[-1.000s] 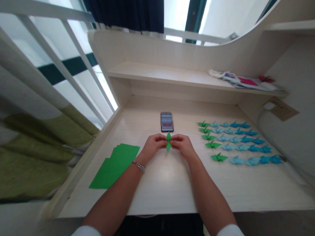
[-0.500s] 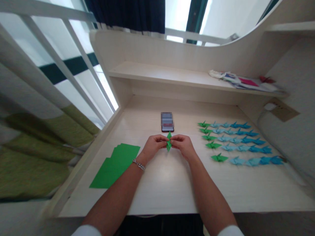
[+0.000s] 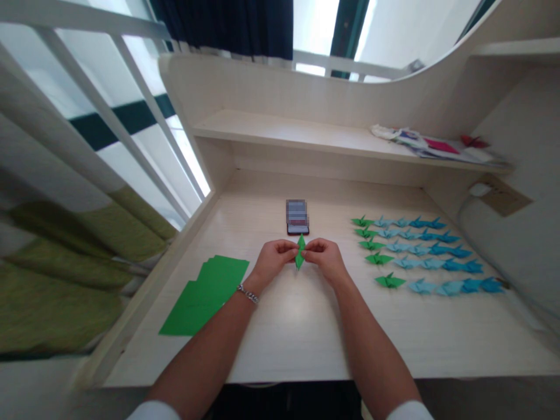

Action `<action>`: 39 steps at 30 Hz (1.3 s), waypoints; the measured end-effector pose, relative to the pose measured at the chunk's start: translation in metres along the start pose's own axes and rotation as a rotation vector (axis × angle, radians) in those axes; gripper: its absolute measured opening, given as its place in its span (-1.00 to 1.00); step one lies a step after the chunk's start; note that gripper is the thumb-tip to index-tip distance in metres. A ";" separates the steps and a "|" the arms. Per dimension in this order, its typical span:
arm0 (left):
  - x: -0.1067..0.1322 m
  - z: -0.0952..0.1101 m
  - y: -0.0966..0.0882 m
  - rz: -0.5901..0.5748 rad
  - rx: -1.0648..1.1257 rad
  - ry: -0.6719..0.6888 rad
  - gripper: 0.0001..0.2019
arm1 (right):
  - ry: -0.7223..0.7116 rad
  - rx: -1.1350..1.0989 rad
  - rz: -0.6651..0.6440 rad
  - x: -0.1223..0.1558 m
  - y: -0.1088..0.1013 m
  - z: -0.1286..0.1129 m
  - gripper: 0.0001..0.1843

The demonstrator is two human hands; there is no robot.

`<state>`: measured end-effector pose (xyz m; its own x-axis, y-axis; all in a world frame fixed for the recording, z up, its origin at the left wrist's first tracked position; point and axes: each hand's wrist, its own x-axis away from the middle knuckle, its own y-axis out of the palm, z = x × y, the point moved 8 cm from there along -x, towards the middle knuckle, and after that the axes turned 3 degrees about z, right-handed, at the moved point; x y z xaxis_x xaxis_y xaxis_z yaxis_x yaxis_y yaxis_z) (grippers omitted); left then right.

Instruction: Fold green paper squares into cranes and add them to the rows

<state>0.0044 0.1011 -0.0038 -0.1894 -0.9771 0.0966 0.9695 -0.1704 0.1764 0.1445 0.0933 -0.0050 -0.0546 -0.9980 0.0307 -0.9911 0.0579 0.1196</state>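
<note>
A small folded piece of green origami paper (image 3: 300,253), narrow and pointed at both ends, is pinched between my two hands above the middle of the desk. My left hand (image 3: 275,260) grips its left side with thumb and fingertips, closed. From the right, my right hand (image 3: 324,258) pinches the other side in the same way. Parts of the folds are hidden behind the fingertips. Just beyond the paper lies a phone (image 3: 297,217) with its screen lit and blurred. A stack of flat green paper sheets (image 3: 205,294) lies left of my left forearm.
Rows of folded paper cranes, green (image 3: 390,281), light blue (image 3: 450,288) and darker blue, stand on the right of the desk (image 3: 289,350). Papers (image 3: 441,146) rest on the shelf above. A plug with a cable (image 3: 480,189) sits in the right wall socket.
The green folded paper has tilted very slightly, its lower tip shifting a little to the left. Both hands stay in nearly the same place, still pinching it.
</note>
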 end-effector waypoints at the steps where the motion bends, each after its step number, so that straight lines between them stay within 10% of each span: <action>1: 0.000 0.000 0.000 -0.002 -0.004 0.006 -0.79 | 0.009 -0.005 0.004 0.000 0.000 0.001 -0.75; 12: -0.003 0.004 -0.004 0.055 -0.053 0.161 -0.78 | 0.059 -0.076 0.029 -0.001 0.007 0.009 -0.68; 27: 0.010 0.020 -0.020 0.318 -0.177 0.283 -0.71 | -0.269 0.310 0.257 0.011 0.004 -0.019 -0.83; 39: -0.003 0.009 -0.016 0.183 -0.257 0.254 -0.75 | 0.064 -0.109 0.016 -0.008 0.014 0.029 -0.78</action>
<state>-0.0122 0.1077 0.0014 0.0032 -0.9890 -0.1476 0.9970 0.0144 -0.0754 0.1279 0.1014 -0.0326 -0.0586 -0.9936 0.0961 -0.9709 0.0791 0.2260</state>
